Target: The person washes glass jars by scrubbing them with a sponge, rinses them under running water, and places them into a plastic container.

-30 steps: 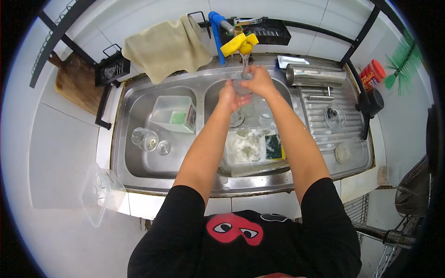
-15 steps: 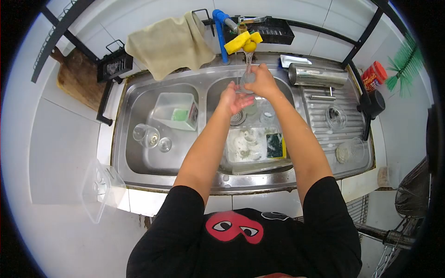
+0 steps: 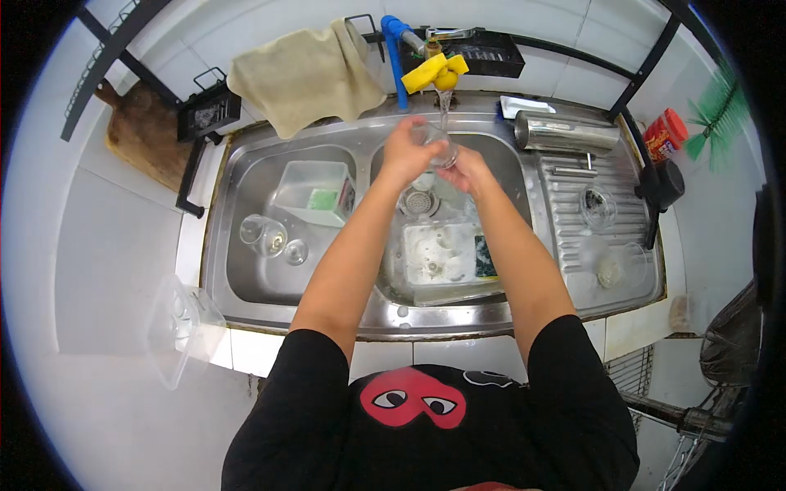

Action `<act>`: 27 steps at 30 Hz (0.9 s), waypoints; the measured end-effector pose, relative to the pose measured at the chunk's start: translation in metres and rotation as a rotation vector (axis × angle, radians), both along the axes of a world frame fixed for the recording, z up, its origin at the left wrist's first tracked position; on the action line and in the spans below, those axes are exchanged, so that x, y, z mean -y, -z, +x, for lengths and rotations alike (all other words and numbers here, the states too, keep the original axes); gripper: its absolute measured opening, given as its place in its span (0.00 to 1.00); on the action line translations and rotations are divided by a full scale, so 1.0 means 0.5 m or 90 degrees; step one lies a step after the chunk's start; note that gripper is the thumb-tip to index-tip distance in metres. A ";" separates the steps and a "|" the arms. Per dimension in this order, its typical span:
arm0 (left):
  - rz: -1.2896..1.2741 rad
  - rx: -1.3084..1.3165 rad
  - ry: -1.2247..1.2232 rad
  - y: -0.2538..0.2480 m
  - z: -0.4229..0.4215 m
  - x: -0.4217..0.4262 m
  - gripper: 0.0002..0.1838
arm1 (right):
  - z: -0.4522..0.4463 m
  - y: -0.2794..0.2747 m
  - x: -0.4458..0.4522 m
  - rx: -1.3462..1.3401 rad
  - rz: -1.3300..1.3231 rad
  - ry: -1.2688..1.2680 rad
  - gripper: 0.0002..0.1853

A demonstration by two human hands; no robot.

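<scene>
Under the tap's thin stream of water, both hands are around a clear drinking glass [image 3: 443,150], tilted over the right basin [image 3: 512,176]. My left hand [image 3: 407,153] wraps its upper left side. At its lower right, my right hand [image 3: 467,169] has its fingers curled against the glass; part of its grip is hidden. Yellow sponge-like pieces [image 3: 424,72] are fixed round the tap mouth. Below the hands are a drain strainer [image 3: 418,203] and a tray of soapy water [image 3: 427,252], with a dark green and yellow scouring sponge [image 3: 485,256] partly behind my right forearm.
The left basin holds a stemmed glass [image 3: 264,236] on its side and a clear plastic tub [image 3: 315,184]. On the ribbed drainboard [image 3: 565,213] lie a steel cylinder [image 3: 565,132] and several clear items. A beige cloth [image 3: 307,78] hangs behind. Another clear container [image 3: 182,327] stands at left.
The glass has passed from mainly my right hand to my left, which moved up and closed round it. My right hand has dropped lower. The view has shifted slightly.
</scene>
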State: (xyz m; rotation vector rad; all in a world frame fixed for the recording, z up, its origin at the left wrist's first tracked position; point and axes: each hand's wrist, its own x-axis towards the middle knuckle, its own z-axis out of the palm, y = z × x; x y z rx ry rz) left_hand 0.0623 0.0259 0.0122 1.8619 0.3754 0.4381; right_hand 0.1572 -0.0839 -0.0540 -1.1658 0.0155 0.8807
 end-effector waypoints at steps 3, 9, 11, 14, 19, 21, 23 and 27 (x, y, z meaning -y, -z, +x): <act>0.238 0.043 -0.022 -0.022 -0.022 0.008 0.38 | 0.018 0.045 0.007 0.050 -0.019 -0.026 0.12; 0.403 0.008 0.078 -0.046 -0.085 0.025 0.38 | 0.022 0.011 0.020 0.123 -0.052 -0.119 0.14; 0.405 -0.068 0.071 -0.028 -0.101 0.022 0.37 | -0.010 -0.015 0.030 0.293 -0.278 -0.118 0.15; 0.374 -0.075 0.035 -0.076 -0.170 -0.011 0.36 | 0.069 0.091 0.085 0.982 -0.627 -0.344 0.20; 0.452 -0.025 -0.102 -0.221 -0.412 -0.097 0.35 | -0.053 0.016 0.134 0.811 -0.907 -0.416 0.26; 0.545 -0.102 -0.187 -0.285 -0.532 -0.142 0.34 | -0.050 0.043 0.153 0.811 -0.889 -0.405 0.25; 0.518 -0.140 -0.270 -0.343 -0.660 -0.174 0.34 | -0.044 0.073 0.167 0.883 -0.852 -0.392 0.22; 0.492 -0.372 -0.480 -0.429 -0.883 -0.209 0.33 | 0.001 0.158 0.178 0.922 -0.724 -0.340 0.17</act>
